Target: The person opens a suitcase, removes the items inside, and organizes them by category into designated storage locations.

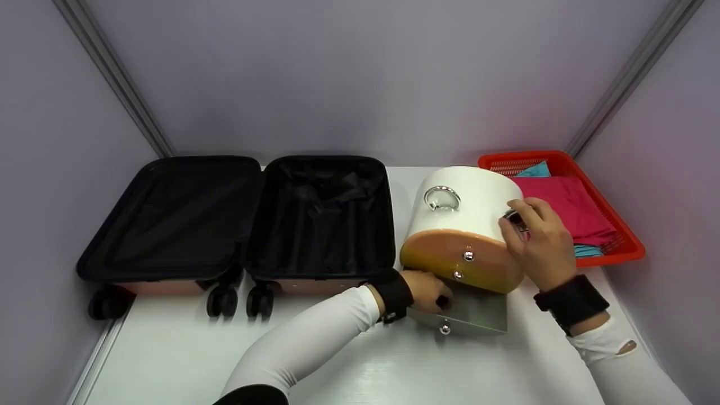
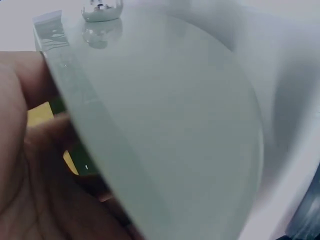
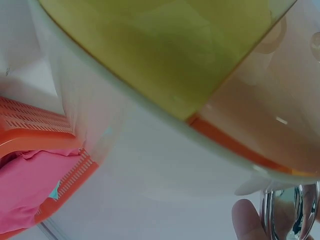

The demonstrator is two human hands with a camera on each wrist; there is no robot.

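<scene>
The white container (image 1: 467, 225) lies tipped on its side near the table's right edge, beside the red basket (image 1: 613, 247). The right hand (image 1: 540, 244) pinches its metal side handle (image 1: 514, 218); the left hand (image 1: 424, 289) grips the grey lid (image 1: 478, 312) under it

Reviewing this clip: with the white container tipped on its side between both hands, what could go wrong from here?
The white container lies tilted; the right hand grips only a metal ring handle, so it might swing or slip. The left hand holds the glass lid by its edge beneath the container; it may get knocked or pinched. The red basket of clothes sits close behind and could be bumped.
</scene>
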